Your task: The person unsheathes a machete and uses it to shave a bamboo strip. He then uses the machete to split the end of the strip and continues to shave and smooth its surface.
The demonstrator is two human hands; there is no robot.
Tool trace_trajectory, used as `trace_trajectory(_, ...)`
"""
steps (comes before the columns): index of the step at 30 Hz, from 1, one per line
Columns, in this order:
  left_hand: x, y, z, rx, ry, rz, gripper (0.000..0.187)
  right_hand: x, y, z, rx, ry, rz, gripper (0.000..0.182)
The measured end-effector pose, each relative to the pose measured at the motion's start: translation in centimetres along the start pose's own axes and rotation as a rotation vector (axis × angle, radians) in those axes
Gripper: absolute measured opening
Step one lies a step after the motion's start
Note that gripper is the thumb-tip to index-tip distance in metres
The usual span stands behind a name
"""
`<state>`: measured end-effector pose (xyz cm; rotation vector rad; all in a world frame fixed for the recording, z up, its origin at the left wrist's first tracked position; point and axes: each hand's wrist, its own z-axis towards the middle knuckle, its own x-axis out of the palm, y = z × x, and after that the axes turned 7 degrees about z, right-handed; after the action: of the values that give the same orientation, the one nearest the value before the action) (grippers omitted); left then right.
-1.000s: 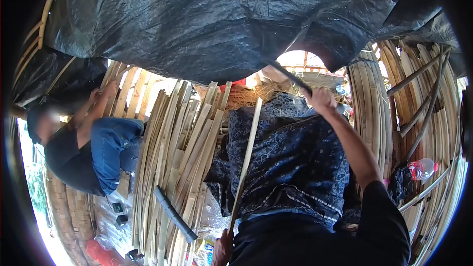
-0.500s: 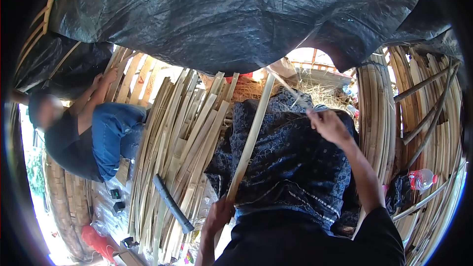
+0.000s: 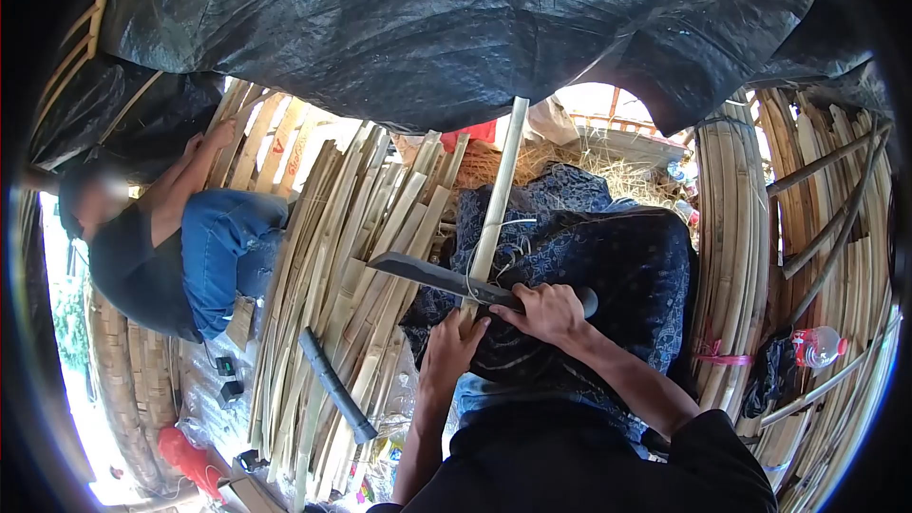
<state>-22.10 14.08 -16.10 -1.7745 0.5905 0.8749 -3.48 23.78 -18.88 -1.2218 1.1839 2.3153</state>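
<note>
My left hand [image 3: 451, 347] is closed round the lower end of a long bamboo strip [image 3: 503, 176], which stretches away from me over the patterned dark cloth [image 3: 617, 275] on my lap. My right hand [image 3: 546, 312] grips the handle of a machete [image 3: 423, 272]. Its dark blade points left and lies across the strip, just beyond my left hand. Thin pale shavings [image 3: 518, 221] curl off near the blade. The handle's rounded end shows to the right of my fist.
Left of my lap lies a pile of bamboo strips [image 3: 351, 256] with a dark rod-like thing [image 3: 337, 385] on it. Another person [image 3: 142, 256] sits farther left. Bundled strips [image 3: 731, 237] stand at right, near a plastic bottle [image 3: 817, 348]. A black tarp [image 3: 456, 28] hangs overhead.
My right hand has come down and toward me with the machete, from raised at the upper right to across the strip. My left hand has shifted slightly forward.
</note>
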Motion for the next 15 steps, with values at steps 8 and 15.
trace_trajectory(8,0.2,-0.2,0.1,0.068,0.017,0.031,0.04,-0.2,-1.1,-1.0,-0.074,0.029,-0.04,0.05)
trace_trajectory(15,0.3,-2.1,-0.9,-0.063,0.02,0.21,0.038,-2.3,0.0,-1.2,0.024,0.178,0.003,0.052)
